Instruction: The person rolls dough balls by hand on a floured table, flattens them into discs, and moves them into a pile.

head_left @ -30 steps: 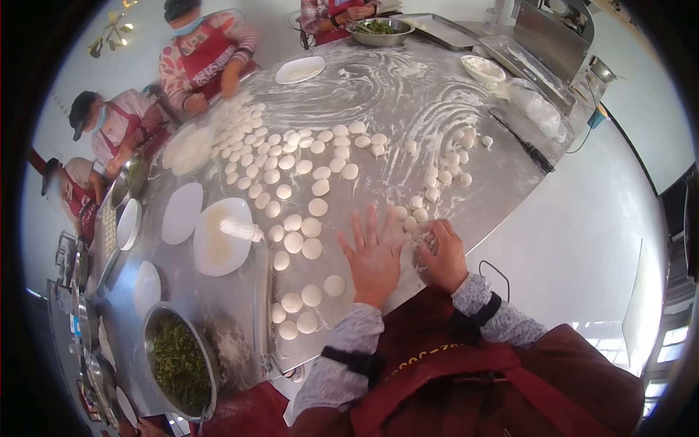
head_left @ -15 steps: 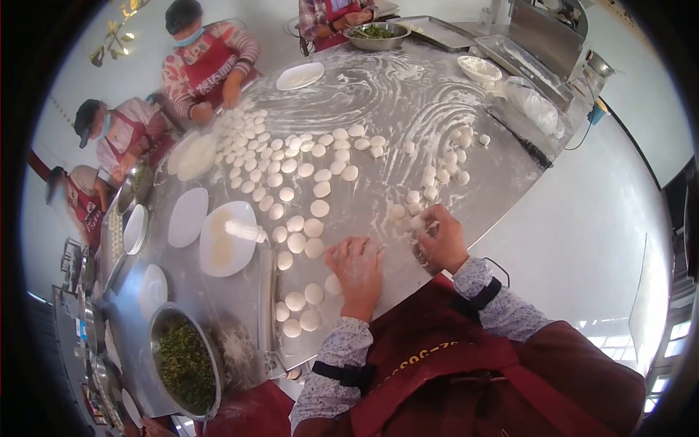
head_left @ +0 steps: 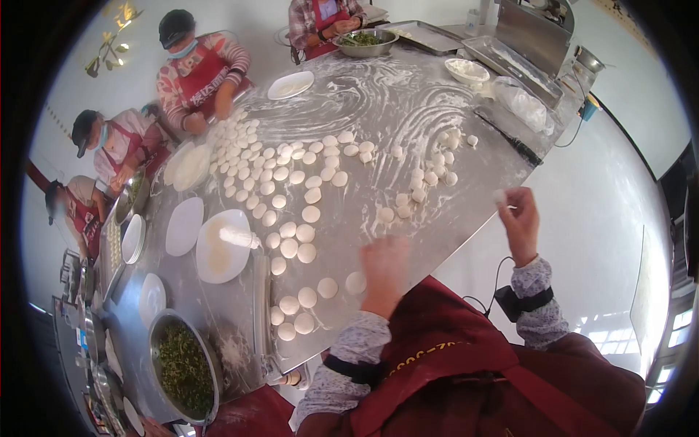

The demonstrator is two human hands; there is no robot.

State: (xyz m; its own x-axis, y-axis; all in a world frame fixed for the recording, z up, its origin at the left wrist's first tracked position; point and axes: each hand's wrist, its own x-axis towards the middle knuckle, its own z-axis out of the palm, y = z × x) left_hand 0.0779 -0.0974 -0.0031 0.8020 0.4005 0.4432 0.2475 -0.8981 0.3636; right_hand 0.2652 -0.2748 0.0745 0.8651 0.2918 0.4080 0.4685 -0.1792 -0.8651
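Observation:
My right hand [head_left: 518, 222] is raised past the table's near edge, its fingertips pinching a small white dough ball [head_left: 499, 197]. My left hand [head_left: 386, 269] is low over the floured metal table [head_left: 466, 218]; motion smears its fingers. Just left of it lies a flattened dough round [head_left: 355, 282], with more flattened rounds [head_left: 307, 297] further left. A trail of unflattened dough balls [head_left: 418, 195] runs from in front of my left hand toward the back right. Many dough rounds [head_left: 281, 174] cover the table's middle left.
A bowl of chopped green filling [head_left: 186, 364] stands at lower left, near a plate with a white brush-like thing [head_left: 240, 237]. A long dark-handled tool [head_left: 510, 138] lies by the right edge. Co-workers in red aprons [head_left: 211, 76] stand along the far side.
My right hand has moved right and up off the table, carrying a dough ball. My left hand has shifted right, uncovering more of the dough round beside it. The view has tilted slightly.

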